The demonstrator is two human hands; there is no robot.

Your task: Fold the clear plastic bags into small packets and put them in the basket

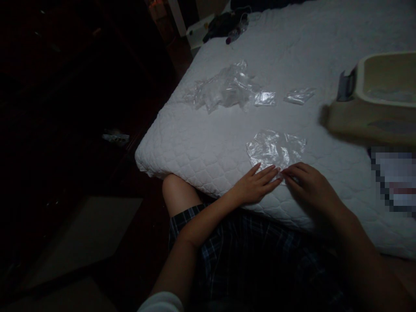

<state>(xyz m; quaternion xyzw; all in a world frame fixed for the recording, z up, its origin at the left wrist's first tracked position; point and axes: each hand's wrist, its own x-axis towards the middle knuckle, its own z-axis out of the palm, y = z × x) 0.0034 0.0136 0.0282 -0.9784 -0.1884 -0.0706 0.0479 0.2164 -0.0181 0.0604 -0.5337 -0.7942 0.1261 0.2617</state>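
Observation:
A clear plastic bag (276,145) lies spread and crinkled on the white quilted mattress (188,147) in front of me. My left hand (260,184) rests flat on its near edge, fingers stretched out. Close beside those fingertips, my right hand (303,182) pinches the bag's near edge between thumb and forefinger. Beyond it sit a folded clear bag (264,99) and another folded clear bag (299,95). A loose heap of clear plastic bags (224,89) spreads to their left.
At the right stands a cream plastic bin (354,121) with a grey handle, something clear inside it. A blurred-out flat item (396,177) lies nearer me. Dark items and a bottle (232,37) occupy the far corner. On the dark floor lies a small packet (115,138).

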